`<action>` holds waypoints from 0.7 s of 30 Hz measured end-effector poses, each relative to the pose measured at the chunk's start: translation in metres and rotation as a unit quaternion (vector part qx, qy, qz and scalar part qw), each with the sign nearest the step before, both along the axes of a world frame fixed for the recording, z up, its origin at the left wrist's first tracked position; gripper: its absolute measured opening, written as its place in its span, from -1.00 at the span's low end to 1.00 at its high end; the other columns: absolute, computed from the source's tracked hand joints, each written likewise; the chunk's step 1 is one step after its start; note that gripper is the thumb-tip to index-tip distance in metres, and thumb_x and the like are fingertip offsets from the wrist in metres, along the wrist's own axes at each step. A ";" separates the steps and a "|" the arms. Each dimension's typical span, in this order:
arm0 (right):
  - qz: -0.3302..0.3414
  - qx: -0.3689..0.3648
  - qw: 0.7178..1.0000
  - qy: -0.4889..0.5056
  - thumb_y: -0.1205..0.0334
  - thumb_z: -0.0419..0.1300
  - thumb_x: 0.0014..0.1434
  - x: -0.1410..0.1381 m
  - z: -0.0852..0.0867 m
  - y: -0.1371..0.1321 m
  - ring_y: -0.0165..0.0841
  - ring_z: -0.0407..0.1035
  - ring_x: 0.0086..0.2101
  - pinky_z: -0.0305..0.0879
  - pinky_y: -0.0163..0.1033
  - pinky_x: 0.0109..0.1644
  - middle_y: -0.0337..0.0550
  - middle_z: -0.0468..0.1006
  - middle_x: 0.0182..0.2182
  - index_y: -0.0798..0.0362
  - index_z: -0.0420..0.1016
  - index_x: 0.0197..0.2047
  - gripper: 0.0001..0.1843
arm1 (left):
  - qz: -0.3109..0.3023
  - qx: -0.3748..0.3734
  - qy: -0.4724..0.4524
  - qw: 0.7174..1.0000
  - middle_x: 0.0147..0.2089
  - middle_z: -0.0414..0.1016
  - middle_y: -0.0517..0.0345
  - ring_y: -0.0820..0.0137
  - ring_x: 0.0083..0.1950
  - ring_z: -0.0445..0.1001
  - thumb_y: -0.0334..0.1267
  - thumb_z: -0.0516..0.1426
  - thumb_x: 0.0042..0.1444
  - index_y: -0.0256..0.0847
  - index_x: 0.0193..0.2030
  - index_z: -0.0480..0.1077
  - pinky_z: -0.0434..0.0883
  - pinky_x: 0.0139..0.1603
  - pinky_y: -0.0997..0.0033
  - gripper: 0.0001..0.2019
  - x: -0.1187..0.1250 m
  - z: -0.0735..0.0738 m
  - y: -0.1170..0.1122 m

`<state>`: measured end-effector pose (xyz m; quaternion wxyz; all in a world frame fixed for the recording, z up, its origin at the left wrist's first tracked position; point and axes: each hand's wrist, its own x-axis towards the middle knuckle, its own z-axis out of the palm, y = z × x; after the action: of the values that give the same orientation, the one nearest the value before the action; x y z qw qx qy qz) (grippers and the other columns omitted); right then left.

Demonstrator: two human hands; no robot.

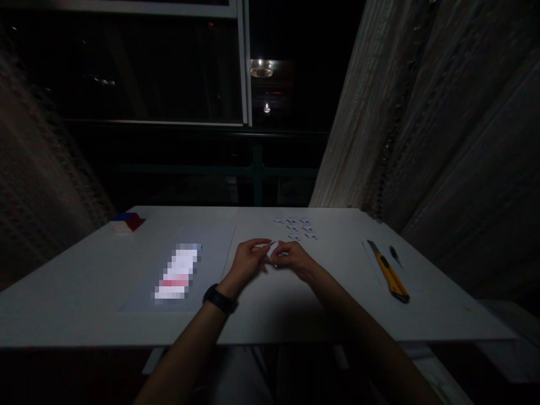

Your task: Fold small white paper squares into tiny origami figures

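Between my two hands, over the middle of the white table [261, 323], is a small white piece of paper [273, 250]. The fingers of my left hand [248, 259] pinch its left side; a dark watch [220, 298] sits on that wrist. From the right, my right hand [294, 257] grips the same paper with thumb and fingertips. Fold details are too dim to make out. Just beyond my hands lie several small white pieces with dark marks [292, 229], set out in rough rows.
To the left, a bright blurred phone-like screen [179, 273] lies on a pale sheet [219, 247]. A red, blue and white cube [126, 222] stands at the far left. At right are a yellow box cutter [390, 273] and a small dark pen-like item [395, 256]. Curtains [350, 112] hang behind.
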<state>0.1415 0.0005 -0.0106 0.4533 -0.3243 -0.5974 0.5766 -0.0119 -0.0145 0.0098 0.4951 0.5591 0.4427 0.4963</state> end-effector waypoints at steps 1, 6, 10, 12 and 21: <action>-0.005 0.000 1.000 -0.003 0.21 0.38 -0.30 0.000 0.001 0.000 -0.44 0.31 -0.45 0.23 -0.30 -0.40 -0.23 0.40 -0.46 0.08 0.53 -0.52 -0.80 | -0.005 0.001 0.001 1.000 -0.60 0.46 0.08 0.53 -0.71 0.29 -0.10 0.22 -0.16 -0.43 -0.18 0.43 0.23 -0.72 0.57 -0.55 0.000 -0.001 0.001; -0.038 0.033 0.998 -0.042 0.17 0.37 -0.28 0.000 0.001 0.000 -0.44 0.31 -0.49 0.24 -0.30 -0.43 -0.22 0.40 -0.50 0.10 0.54 -0.51 -0.77 | -0.012 0.009 0.009 1.000 -0.60 0.45 0.12 0.52 -0.70 0.29 -0.14 0.20 -0.13 -0.41 -0.21 0.44 0.24 -0.70 0.55 -0.62 0.000 -0.006 0.004; -0.065 0.076 0.992 -0.079 0.18 0.39 -0.35 -0.001 0.001 0.002 -0.42 0.32 -0.50 0.26 -0.29 -0.44 -0.21 0.41 -0.53 0.12 0.51 -0.60 -0.78 | -0.021 0.008 0.021 1.000 -0.59 0.44 0.12 0.54 -0.68 0.29 -0.17 0.18 -0.10 -0.40 -0.32 0.47 0.24 -0.70 0.58 -0.71 0.001 -0.008 0.003; -0.089 0.090 0.988 -0.092 0.17 0.39 -0.36 -0.003 0.001 0.002 -0.44 0.32 -0.53 0.25 -0.30 -0.46 -0.22 0.40 -0.55 0.12 0.51 -0.61 -0.77 | -0.018 0.006 0.017 1.000 -0.57 0.45 0.10 0.54 -0.66 0.31 -0.18 0.18 -0.11 -0.40 -0.33 0.47 0.25 -0.69 0.58 -0.72 0.001 -0.007 0.002; -0.081 0.128 0.982 -0.115 0.14 0.33 -0.23 0.001 0.005 0.004 -0.39 0.36 -0.46 0.27 -0.27 -0.36 -0.19 0.47 -0.52 0.09 0.55 -0.53 -0.80 | -0.024 -0.003 -0.021 0.999 -0.51 0.49 0.00 0.45 -0.56 0.39 -0.17 0.22 -0.16 -0.42 -0.34 0.47 0.29 -0.62 0.53 -0.69 -0.002 -0.005 0.001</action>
<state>0.1429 0.0046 -0.0057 0.4647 -0.3745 -0.6863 0.4156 -0.0134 -0.0133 0.0048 0.5175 0.5582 0.4200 0.4943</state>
